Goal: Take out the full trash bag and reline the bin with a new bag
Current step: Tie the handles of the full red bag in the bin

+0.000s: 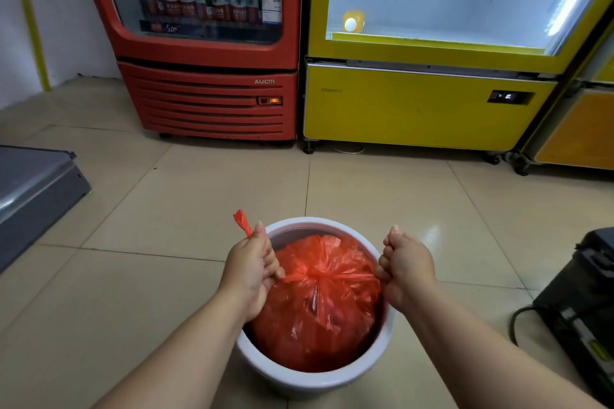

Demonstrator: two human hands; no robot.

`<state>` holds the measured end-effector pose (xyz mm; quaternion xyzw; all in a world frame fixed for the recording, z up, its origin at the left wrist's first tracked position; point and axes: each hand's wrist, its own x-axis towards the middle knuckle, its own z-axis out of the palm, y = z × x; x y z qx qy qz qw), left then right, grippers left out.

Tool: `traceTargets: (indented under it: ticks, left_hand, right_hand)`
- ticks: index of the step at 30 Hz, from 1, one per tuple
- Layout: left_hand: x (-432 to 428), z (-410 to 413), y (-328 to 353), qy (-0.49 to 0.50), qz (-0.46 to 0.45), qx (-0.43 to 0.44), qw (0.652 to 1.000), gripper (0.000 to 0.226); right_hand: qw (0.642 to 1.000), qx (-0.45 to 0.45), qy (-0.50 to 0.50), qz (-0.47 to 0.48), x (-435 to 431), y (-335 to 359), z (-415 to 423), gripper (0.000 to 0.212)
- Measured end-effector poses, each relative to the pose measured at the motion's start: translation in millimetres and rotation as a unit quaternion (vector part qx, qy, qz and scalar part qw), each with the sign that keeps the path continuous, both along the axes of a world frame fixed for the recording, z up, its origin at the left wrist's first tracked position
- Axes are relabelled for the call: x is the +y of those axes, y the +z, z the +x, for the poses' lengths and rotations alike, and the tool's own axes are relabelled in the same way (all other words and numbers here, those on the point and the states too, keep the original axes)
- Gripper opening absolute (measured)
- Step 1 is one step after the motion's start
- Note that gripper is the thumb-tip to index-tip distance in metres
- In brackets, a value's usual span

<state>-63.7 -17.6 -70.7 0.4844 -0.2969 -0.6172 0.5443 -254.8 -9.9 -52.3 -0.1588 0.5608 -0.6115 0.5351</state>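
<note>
Red thin-plastic trash bag [319, 302], crinkled and glossy, fills the round white bin [387, 339] and is gathered to a knot at centre, between both fists. Left hand [251, 271] is clenched tight on one twisted bag tail; a short red tip pokes up past the thumb, and the tail runs taut from the fingers to the knot. Right hand [406, 267] is curled into a fist at the bag's opposite edge, over the bin rim; the tail it grips is hidden inside the fist, contact with the plastic at the knuckles. Both forearms reach in from the near edge, nothing blocking the bag top. Beyond the fingertips: red glass-door drinks cooler [206, 43] with bottles inside and a slatted base, touching side by side with a yellow display chiller [428, 103] on castors, interior looks mostly bare. Orange-panelled unit [578, 129] further right. Left of the left hand, well apart, a grey metal slab-like object [33, 189] on the floor. Right of the right hand, a black device [584, 305] with a cable, type unclear. Floor [166, 209] is beige glossy square tile, white wall with a yellow pipe [30, 16] at far left
</note>
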Motion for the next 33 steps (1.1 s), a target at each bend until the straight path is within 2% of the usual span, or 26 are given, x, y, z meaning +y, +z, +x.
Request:
traceTargets:
  ticks: [8,11,12,13,14,15,16,18,20,21,23,25,27,28,30,31,33]
  left_hand:
    - [0.4,9.5,-4.2,0.022,-0.024,-0.064,0.997,0.05]
    - [4.2,7.2,-0.7,-0.01,-0.084,-0.152,0.985,0.05]
    - [6.3,4.0,2.6,-0.036,-0.116,-0.198,0.973,0.049]
    - [8.5,-0.3,6.4,-0.076,-0.156,-0.247,0.953,0.044]
    - [11.5,-5.9,10.3,-0.135,-0.198,-0.296,0.925,0.037]
    - [14.2,-11.7,12.4,-0.206,-0.231,-0.346,0.886,0.031]
    - [15.6,-16.7,12.8,-0.274,-0.255,-0.392,0.84,0.028]
    - [16.5,-22.9,9.4,-0.36,-0.271,-0.46,0.765,0.03]
    - [16.2,-26.5,3.4,-0.381,-0.257,-0.494,0.737,0.034]
    - [17.0,-28.4,3.5,-0.376,-0.239,-0.509,0.737,0.033]
    - [15.2,-30.8,4.5,-0.34,-0.202,-0.529,0.751,0.028]
    - [13.4,-32.0,6.5,-0.306,-0.186,-0.508,0.783,0.025]
    - [13.2,-31.9,7.4,-0.287,-0.178,-0.493,0.802,0.021]
    - [12.5,-31.5,6.8,-0.285,-0.172,-0.492,0.804,0.019]
    - [10.8,-30.6,3.8,-0.282,-0.167,-0.485,0.811,0.024]
    - [9.8,-30.1,1.5,-0.279,-0.168,-0.483,0.813,0.028]
    - [10.6,-29.0,-1.3,-0.275,-0.171,-0.461,0.827,0.024]
  right_hand:
    - [0.998,0.066,0.015,0.016,2.0,-9.0,-12.6,0.037]
    - [0.989,0.126,0.077,0.011,0.6,7.4,-9.2,0.035]
    - [0.978,0.184,0.103,0.007,0.7,16.4,-6.5,0.035]
    - [0.952,0.278,0.129,0.008,0.7,25.1,-3.9,0.034]
    - [0.909,0.388,0.152,0.006,0.9,33.6,-0.7,0.034]
    - [0.86,0.479,0.174,-0.007,1.5,42.0,3.5,0.033]
    - [0.824,0.531,0.196,-0.029,1.9,48.4,7.2,0.031]
    - [0.792,0.555,0.242,-0.071,3.9,57.7,15.5,0.028]
    - [0.762,0.573,0.283,-0.1,6.7,61.8,23.6,0.023]
    - [0.752,0.574,0.301,-0.118,7.8,62.1,26.4,0.019]
    - [0.762,0.537,0.329,-0.152,10.9,61.3,27.6,0.012]
    - [0.779,0.492,0.355,-0.159,14.0,58.9,21.5,0.03]
    - [0.746,0.519,0.392,-0.142,17.4,53.7,14.4,0.044]
    - [0.722,0.543,0.407,-0.136,19.4,50.5,11.9,0.044]
    - [0.696,0.569,0.415,-0.14,20.5,46.0,9.8,0.026]
    - [0.702,0.568,0.405,-0.144,19.6,45.9,9.5,0.015]
    - [0.745,0.549,0.356,-0.13,15.3,47.8,4.9,0.015]
